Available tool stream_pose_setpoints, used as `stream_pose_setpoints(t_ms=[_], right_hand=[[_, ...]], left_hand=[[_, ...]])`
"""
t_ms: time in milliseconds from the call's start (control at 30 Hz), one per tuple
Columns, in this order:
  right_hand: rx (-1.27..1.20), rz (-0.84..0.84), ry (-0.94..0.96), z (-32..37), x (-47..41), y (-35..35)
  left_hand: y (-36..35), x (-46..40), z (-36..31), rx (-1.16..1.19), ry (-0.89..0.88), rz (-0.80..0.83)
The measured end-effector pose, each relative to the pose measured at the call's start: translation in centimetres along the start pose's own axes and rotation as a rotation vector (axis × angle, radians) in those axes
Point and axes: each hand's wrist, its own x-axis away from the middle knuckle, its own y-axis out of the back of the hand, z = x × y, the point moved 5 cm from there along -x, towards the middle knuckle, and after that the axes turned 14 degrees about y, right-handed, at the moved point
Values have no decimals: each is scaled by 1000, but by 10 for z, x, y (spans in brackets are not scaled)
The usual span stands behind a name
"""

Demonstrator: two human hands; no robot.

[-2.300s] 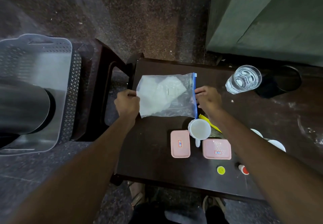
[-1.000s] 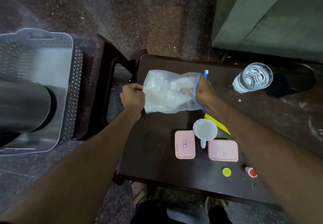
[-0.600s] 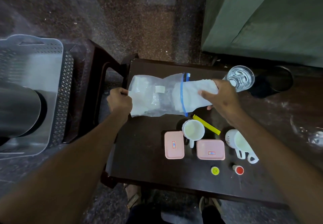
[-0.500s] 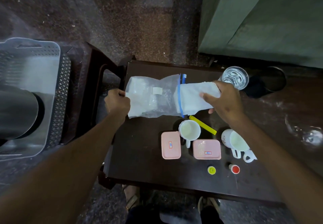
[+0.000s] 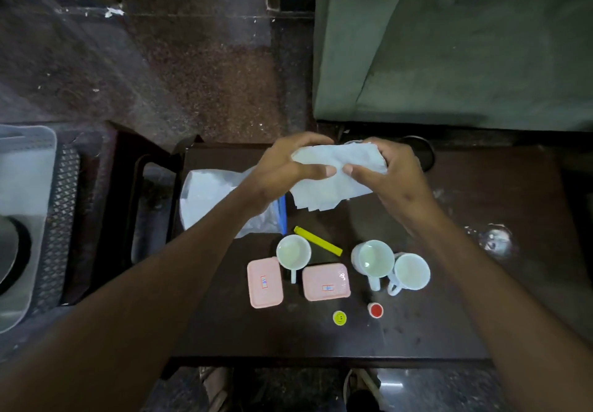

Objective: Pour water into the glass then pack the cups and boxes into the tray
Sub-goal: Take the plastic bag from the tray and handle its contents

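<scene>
While both my left hand and right hand grip white folded cloth: three white cups, two pink boxes beneath it; judged best to unfold evenly.

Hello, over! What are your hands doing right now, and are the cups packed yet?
Left hand and right hand both grip white cloth. Three cups, two pink boxes on table, unpacked. Nothing blocking.

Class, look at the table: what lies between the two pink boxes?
In the head view, a white cup, its handle pointing down into the gap, sits between the left pink box and right pink box.
</scene>
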Motion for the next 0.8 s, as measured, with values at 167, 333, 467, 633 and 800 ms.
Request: stream_pose_setpoints(t_ms=[167,333,467,633,800], right_hand=[[-7,57,-23,-7,6,31],[-287,-53,-189,-24,26,65],[-531,-175,-339,-43,53,89],[-289,-275,-310,-55,63,111],[161,-345,-267,-60,49,144]], left_hand=[[-24,-11,-9,-6,42,48],[-63,-17,-16,111,81,45],[-109,-19,-23,423,172,70],[-175,-30,-35,717,291,97],[-223,-34,-45,873,402,27]])
